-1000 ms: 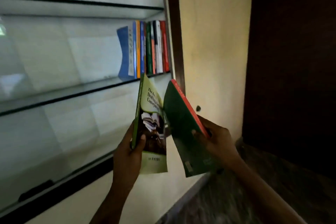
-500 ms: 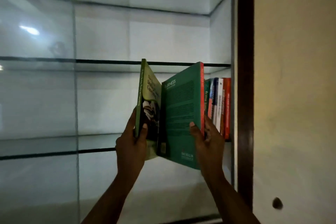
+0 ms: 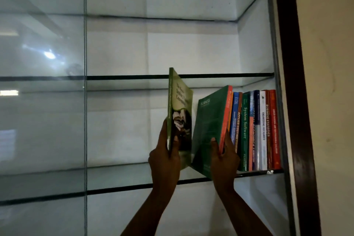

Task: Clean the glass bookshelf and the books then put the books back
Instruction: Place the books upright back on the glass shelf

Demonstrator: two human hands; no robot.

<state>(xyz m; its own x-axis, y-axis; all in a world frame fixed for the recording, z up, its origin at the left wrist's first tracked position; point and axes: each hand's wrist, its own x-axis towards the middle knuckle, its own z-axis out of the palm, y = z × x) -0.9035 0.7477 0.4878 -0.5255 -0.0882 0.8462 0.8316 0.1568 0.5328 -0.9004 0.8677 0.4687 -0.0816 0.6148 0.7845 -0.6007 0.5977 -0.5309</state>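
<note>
My left hand (image 3: 164, 157) grips the spine of a light green book (image 3: 180, 109), held upright above the glass shelf (image 3: 134, 188). My right hand (image 3: 224, 157) pinches the lower edge of a dark green book with a red spine (image 3: 210, 126). That book leans against the left end of a row of several upright books (image 3: 256, 132), its bottom corner at the shelf's front edge. The row stands at the right end of the shelf.
Glass shelves (image 3: 172, 76) above and below hold nothing in view. A glass door panel (image 3: 42, 101) covers the left part, its edge (image 3: 85, 101) running vertically. A dark wooden frame (image 3: 293, 82) and a cream wall (image 3: 329, 63) close off the right side.
Both hands have risen from below the shelf to shelf height. The dark green book has swung upright and moved right against the row. The light green book has drawn apart from it.
</note>
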